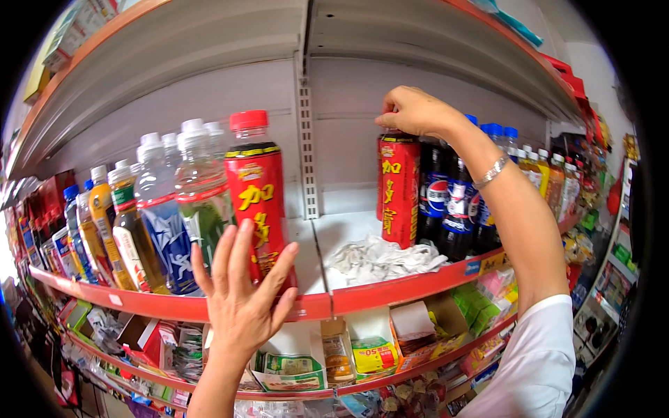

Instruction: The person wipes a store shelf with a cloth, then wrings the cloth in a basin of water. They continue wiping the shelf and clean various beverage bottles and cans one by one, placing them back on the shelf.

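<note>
Fingers spread, my left hand [245, 287] is in front of the lower part of a red-capped drink bottle [256, 188] with a red label. Whether the palm or fingers touch it I cannot tell. My right hand [413, 109] reaches across to a second red-labelled bottle [400, 193] and grips it at the top, hiding its cap. Another red bottle shows partly behind that one. A crumpled white cloth [384, 258] lies on the red-edged shelf [306, 256], in front of the right bottle's base.
Pepsi bottles [457, 209] stand right of the gripped bottle, under my right forearm. Large clear-necked bottles [201, 183] and tea bottles [130, 230] line the left. Another shelf [209, 31] overhangs. Below are open cartons of packets [373, 355]. A slotted upright [307, 146] divides the back panel.
</note>
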{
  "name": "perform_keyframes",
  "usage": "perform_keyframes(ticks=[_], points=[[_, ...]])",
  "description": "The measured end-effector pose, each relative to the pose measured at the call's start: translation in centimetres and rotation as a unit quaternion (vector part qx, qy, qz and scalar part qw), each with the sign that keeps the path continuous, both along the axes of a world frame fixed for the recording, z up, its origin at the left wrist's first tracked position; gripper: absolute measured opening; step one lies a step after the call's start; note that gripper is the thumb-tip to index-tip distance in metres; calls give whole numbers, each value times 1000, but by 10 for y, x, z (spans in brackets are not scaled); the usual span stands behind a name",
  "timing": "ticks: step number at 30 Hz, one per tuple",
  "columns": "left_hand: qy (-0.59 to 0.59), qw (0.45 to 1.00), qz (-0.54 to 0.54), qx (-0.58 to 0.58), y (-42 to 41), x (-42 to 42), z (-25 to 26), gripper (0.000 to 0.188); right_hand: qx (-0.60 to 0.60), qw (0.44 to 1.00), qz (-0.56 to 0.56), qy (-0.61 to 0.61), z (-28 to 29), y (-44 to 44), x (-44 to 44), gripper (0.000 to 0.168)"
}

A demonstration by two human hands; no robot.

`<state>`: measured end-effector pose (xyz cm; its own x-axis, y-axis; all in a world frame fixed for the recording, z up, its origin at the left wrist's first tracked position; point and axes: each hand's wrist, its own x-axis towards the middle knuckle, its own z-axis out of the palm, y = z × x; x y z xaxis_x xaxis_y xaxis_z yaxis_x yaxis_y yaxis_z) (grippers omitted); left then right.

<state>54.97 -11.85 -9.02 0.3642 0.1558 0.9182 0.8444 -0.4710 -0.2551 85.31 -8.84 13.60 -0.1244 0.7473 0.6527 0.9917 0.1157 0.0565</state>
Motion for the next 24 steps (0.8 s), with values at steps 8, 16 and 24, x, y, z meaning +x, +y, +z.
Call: perform_keyframes(ticks=[8, 16, 24], points=[[-7, 1000, -7, -6, 1, -2, -2, 47, -17, 961, 275, -22, 30, 37, -77, 32], [-9, 1000, -14, 9, 3, -5, -1, 46, -225, 836, 481, 136, 15, 71, -131, 35], [-4, 1000, -3, 0, 0, -5, 1, 45, -242, 786, 533, 197, -6, 93, -139, 25]])
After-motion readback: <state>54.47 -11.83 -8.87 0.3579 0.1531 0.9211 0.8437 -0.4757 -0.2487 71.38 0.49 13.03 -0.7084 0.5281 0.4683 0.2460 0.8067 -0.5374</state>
